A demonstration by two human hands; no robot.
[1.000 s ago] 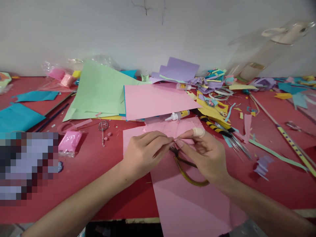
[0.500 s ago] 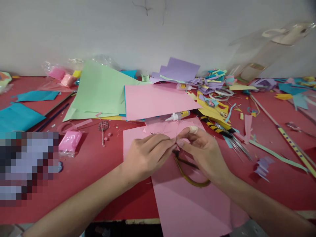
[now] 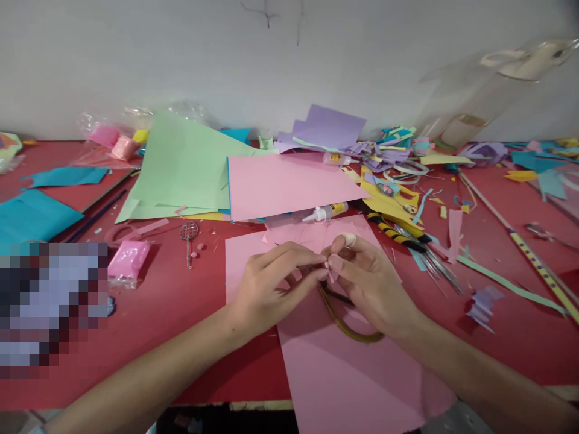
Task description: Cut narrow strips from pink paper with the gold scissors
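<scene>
My left hand (image 3: 275, 283) and my right hand (image 3: 373, 280) meet above a sheet of pink paper (image 3: 344, 374). Between their fingertips is a small pink paper piece (image 3: 332, 276), partly covered by the fingers. The right thumb and forefinger pinch it, and the left thumb and fingertips close on its near edge. A pale wrap (image 3: 350, 240) circles one right finger. Just under the hands lies a tool with a curved olive-brown handle (image 3: 348, 331), perhaps pliers or scissors; its front end is hidden.
Behind the hands lie a glue bottle (image 3: 328, 212), pink card (image 3: 289, 187) and green paper (image 3: 181, 163). To the right are yellow-and-black handled pliers (image 3: 393, 232) beside thin metal tools (image 3: 436, 265). A pink clay packet (image 3: 129, 259) and a small wire whisk-like piece (image 3: 189, 235) lie left.
My left fingers have spread a little and the thumb has dropped, so more of the pink piece shows. My right hand has shifted slightly. The things on the table stay put.
</scene>
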